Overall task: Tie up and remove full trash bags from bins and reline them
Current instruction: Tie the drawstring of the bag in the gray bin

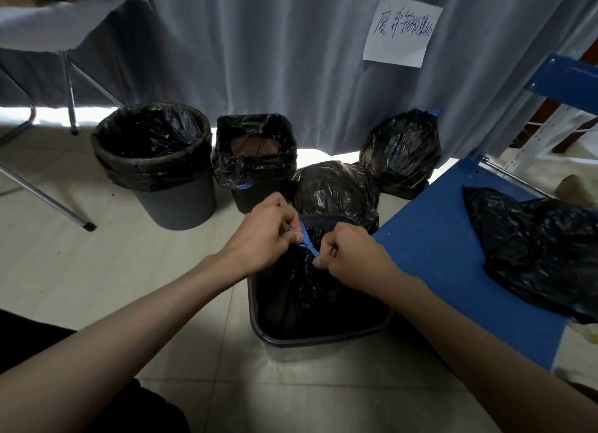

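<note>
Both hands over square bin on floor, beside blue shelf. Left hand grip pinches one end of blue drawstring; right hand grip curls round the other end. Black bag gathered at neck, sitting inside bin. Two tied bags behind; spare bags on shelf.

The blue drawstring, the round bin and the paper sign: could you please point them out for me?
blue drawstring (308, 245), head view, knotted stretch between the hands.
round bin (181, 202), head view, bare grey wall.
paper sign (401, 33), head view, handwritten middle.
</note>
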Tool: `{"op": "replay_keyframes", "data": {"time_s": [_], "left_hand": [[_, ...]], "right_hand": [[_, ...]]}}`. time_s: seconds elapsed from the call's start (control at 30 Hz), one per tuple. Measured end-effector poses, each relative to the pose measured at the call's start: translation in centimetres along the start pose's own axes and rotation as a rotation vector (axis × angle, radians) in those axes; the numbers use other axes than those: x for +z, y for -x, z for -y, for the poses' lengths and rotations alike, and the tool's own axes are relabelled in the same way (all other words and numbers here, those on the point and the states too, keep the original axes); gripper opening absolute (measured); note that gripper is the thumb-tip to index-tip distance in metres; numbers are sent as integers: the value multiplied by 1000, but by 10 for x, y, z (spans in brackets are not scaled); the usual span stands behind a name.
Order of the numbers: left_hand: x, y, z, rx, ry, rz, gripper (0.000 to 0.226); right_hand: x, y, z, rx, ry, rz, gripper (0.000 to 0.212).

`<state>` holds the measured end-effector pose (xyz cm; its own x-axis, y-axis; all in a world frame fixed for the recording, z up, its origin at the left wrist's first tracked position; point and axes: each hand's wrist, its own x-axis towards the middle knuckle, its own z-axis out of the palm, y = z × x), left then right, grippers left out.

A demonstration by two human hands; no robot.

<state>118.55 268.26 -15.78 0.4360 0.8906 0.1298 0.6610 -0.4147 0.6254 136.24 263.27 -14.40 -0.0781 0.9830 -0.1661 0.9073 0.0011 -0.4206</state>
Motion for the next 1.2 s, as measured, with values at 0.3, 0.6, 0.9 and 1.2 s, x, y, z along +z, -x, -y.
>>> {"op": "replay_keyframes", "data": {"time_s": [0.3, 0.6, 0.9, 1.2], "left_hand": [[-9, -2, 14, -115, -144, 137, 41], [11, 19, 3, -147, -311, 360, 58], [19, 19, -4, -87, -230, 130, 19], [5, 22, -18, -60, -34, -26, 27]], "right_hand": [[-6, -1, -12, 87, -86, -52, 25], [12, -3, -20, 77, 157, 194, 51], [27, -1, -21, 76, 26, 137, 10], [-12, 20, 1, 24, -191, -184, 13]]}}
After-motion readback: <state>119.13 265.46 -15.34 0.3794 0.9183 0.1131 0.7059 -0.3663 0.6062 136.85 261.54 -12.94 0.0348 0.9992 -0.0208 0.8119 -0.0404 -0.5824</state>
